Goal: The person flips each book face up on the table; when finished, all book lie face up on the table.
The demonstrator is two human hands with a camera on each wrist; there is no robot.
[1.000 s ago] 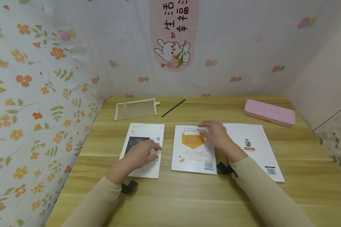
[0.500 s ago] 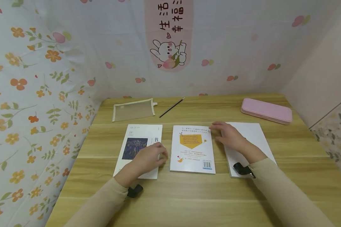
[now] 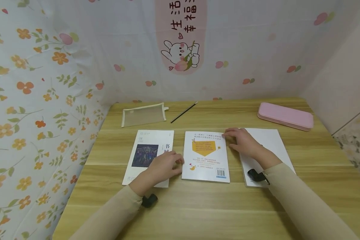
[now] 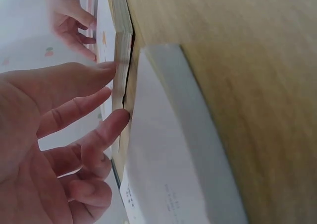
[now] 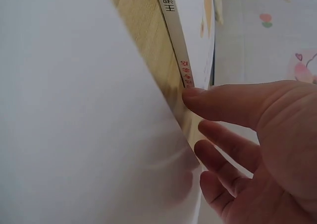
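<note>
A white book with an orange panel [image 3: 205, 159] lies flat in the middle of the table, between both hands. My left hand [image 3: 163, 169] reaches over the corner of a white book with a dark picture [image 3: 144, 155]. Its thumb and fingertips are at the middle book's left edge; in the left wrist view the thumb [image 4: 89, 80] appears against the page edges. My right hand [image 3: 246, 143] is over a plain white book [image 3: 271, 140], its fingertips at the middle book's right edge. The right wrist view has the thumb [image 5: 233, 102] at the lettered spine [image 5: 176, 35].
At the back left lie a translucent zip pouch [image 3: 144, 115] and a dark pencil [image 3: 184, 112]. A pink pencil case [image 3: 285, 116] sits at the back right. Patterned cloth [image 3: 129, 43] hangs behind the wooden table [image 3: 204, 210].
My left hand has moved right, from above the left book to the middle book's left edge. The right hand has shifted right, off the middle book's top to its right edge.
</note>
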